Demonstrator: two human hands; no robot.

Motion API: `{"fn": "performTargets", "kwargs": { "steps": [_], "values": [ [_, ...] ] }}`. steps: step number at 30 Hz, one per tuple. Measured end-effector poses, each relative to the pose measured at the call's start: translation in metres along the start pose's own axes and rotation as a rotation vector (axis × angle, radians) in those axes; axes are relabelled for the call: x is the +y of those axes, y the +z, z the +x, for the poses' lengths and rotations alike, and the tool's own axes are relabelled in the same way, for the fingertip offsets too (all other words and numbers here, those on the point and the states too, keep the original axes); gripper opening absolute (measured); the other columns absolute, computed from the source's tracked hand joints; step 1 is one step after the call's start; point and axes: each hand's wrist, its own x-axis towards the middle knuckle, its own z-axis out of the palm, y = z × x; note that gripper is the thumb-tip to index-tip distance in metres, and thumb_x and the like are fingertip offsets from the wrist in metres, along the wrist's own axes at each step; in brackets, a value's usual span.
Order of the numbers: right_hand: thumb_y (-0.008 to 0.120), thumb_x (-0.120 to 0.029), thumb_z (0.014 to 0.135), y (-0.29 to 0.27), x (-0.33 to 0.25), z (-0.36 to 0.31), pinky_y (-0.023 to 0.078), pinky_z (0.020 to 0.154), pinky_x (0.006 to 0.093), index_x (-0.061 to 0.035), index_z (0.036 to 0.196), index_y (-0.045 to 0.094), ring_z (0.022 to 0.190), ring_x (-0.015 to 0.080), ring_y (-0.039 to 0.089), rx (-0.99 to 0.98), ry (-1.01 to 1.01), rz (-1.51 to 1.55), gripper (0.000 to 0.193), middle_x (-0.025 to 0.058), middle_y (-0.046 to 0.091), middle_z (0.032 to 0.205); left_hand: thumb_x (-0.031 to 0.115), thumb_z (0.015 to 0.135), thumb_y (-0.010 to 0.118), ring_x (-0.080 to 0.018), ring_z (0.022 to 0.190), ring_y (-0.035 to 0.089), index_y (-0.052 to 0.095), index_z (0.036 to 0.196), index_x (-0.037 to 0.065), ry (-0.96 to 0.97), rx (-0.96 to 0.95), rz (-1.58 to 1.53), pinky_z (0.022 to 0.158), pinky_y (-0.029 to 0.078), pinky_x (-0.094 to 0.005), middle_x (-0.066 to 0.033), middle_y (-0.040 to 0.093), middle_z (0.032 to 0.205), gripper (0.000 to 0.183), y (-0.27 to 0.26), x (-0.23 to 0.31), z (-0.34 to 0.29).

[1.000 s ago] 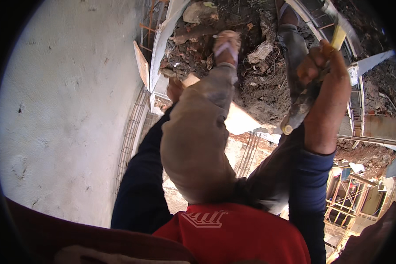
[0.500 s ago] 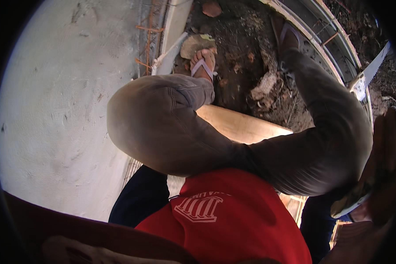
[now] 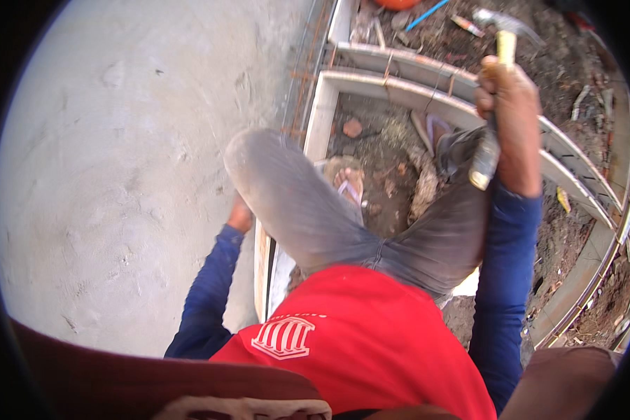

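Observation:
My right hand (image 3: pixel 509 105) is raised above my right leg, its fingers wrapped around the handle of a claw hammer (image 3: pixel 506 49). The hammer's metal head lies beyond the fist at the far right, and the handle's butt hangs below the hand, above my thigh. On the left, my left hand (image 3: pixel 240 213) is down beside my bent left knee, near the edge of a pale cement surface (image 3: pixel 119 196). The knee hides its fingers, so I cannot make out whether it holds anything.
Curved double board formwork (image 3: pixel 413 87) with metal ties runs in front of my feet. Thin reinforcing bars (image 3: pixel 301 84) line the cement edge. A blue stick (image 3: pixel 427 14), an orange object (image 3: pixel 397 3) and debris lie on the soil beyond.
The view has shifted, showing more formwork and soil ahead. My right hand, dark at the right rim before, is now raised with the hammer. The left hand has come into view; the handsaw has left it.

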Motion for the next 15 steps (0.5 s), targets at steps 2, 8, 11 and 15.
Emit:
{"fn": "performTargets", "kwargs": {
  "steps": [2,8,11,15],
  "values": [
    [0.06,-0.021,0.101,0.006,0.006,0.008,0.037,0.049,0.023,-0.0084,0.097,0.057,0.056,0.0052,0.047,-0.023,0.019,0.101,0.014,-0.0055,0.049,0.072,0.038,0.106,0.047,-0.0141,0.064,0.062,0.063,0.107,0.008,0.121,0.019,0.034,0.056,0.049,-0.0343,0.0005,0.068,0.08,0.034,-0.032,0.052,0.003],
    [0.054,-0.021,0.103,-0.009,-0.003,0.005,0.036,0.049,0.0227,-0.0089,0.107,0.06,0.058,0.0037,0.047,-0.144,-0.006,0.084,0.014,-0.0068,0.049,0.074,0.033,0.106,0.049,-0.0079,0.065,0.053,0.063,0.094,0.011,0.805,-0.021,0.109,0.054,0.043,-0.0262,0.0013,0.055,0.077,0.029,0.014,0.169,0.0],
    [0.053,-0.021,0.105,-0.013,0.005,-0.006,0.04,0.049,0.0224,-0.007,0.118,0.06,0.059,0.0043,0.049,-0.139,-0.095,0.118,0.021,-0.0055,0.05,0.077,0.036,0.107,0.054,-0.0125,0.079,0.062,0.068,0.11,0.005,1.108,-0.192,0.086,0.065,0.05,-0.0289,-0.0029,0.066,0.091,0.034,0.092,0.204,-0.013],
    [0.053,-0.027,0.108,0.03,0.019,-0.062,0.046,0.048,0.022,-0.0067,0.133,0.054,0.058,0.0053,0.049,-0.102,-0.185,0.087,0.032,-0.003,0.05,0.079,0.035,0.102,0.061,-0.0172,0.091,0.069,0.071,0.116,0.006,1.238,-0.372,0.521,0.078,0.055,-0.0341,-0.0079,0.073,0.1,0.034,0.18,0.205,0.019]
  ]
}}
